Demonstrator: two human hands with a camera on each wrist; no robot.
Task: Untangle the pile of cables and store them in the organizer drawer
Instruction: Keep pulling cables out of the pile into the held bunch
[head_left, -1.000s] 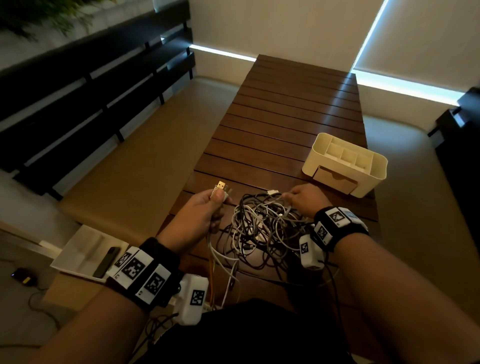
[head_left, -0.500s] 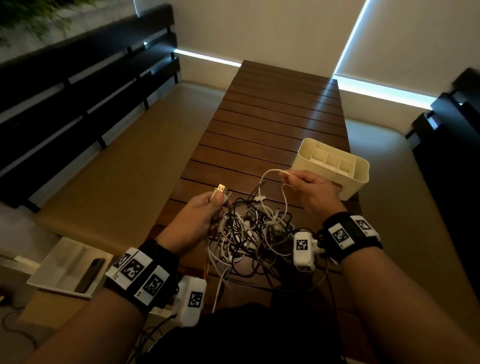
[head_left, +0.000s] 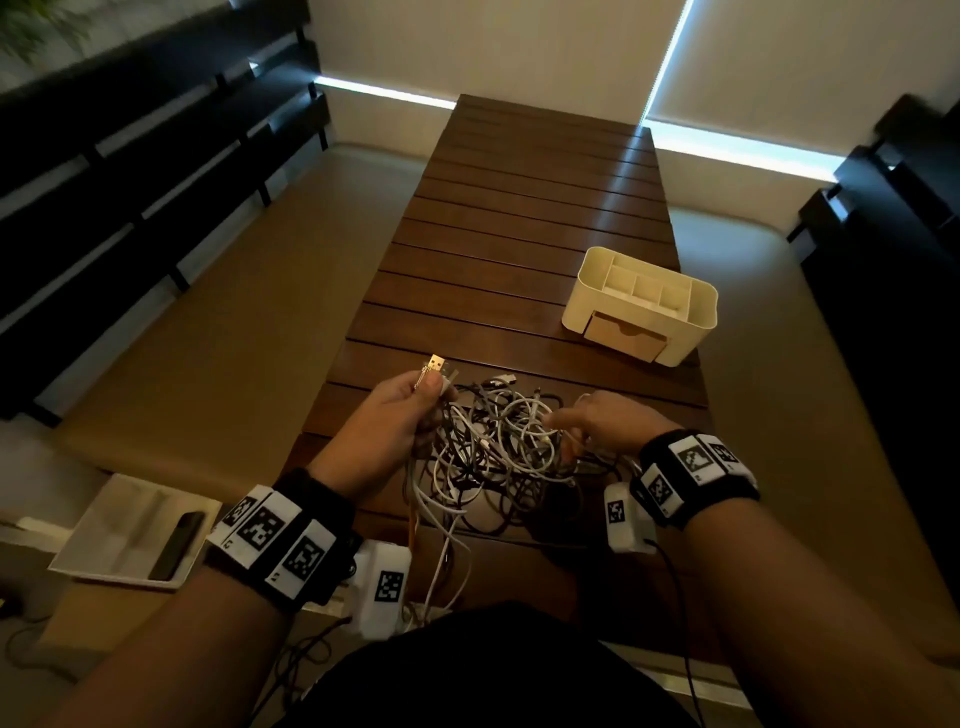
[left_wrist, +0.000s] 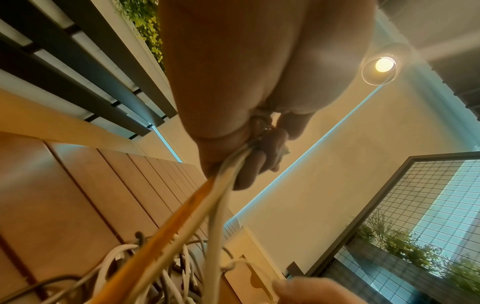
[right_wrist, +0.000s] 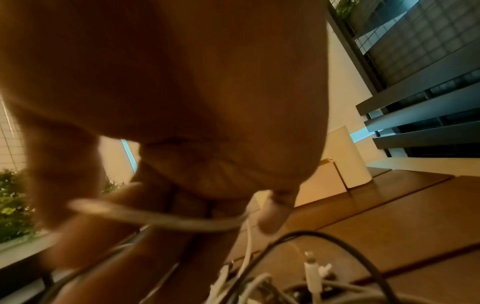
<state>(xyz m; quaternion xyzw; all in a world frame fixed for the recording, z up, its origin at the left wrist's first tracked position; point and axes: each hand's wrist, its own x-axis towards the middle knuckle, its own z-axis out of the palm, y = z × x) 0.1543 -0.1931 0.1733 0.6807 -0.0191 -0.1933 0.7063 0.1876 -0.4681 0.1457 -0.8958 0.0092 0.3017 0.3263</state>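
Note:
A tangle of white, grey and black cables (head_left: 498, 447) lies on the near end of the slatted wooden table (head_left: 519, 218). My left hand (head_left: 434, 387) grips several cable ends at the pile's left edge, with a gold USB plug (head_left: 436, 362) sticking up above the thumb. In the left wrist view white and orange cables (left_wrist: 221, 185) run down from the curled fingers (left_wrist: 249, 170). My right hand (head_left: 563, 421) is at the pile's right edge and pinches a white cable (right_wrist: 161, 218). The cream organizer (head_left: 696, 322) stands farther right, its wooden drawer (head_left: 623, 332) closed.
A white tray (head_left: 104, 525) holding a dark flat device (head_left: 176, 545) sits low at the left, off the table. Tan cushioned benches flank the table. A dark slatted frame (head_left: 130, 156) runs along the left and dark furniture (head_left: 893, 260) stands at the right.
The right hand, which had lifted a white cable loop towards the organizer, has come back down to the pile's right edge. The left hand still holds the plug ends up.

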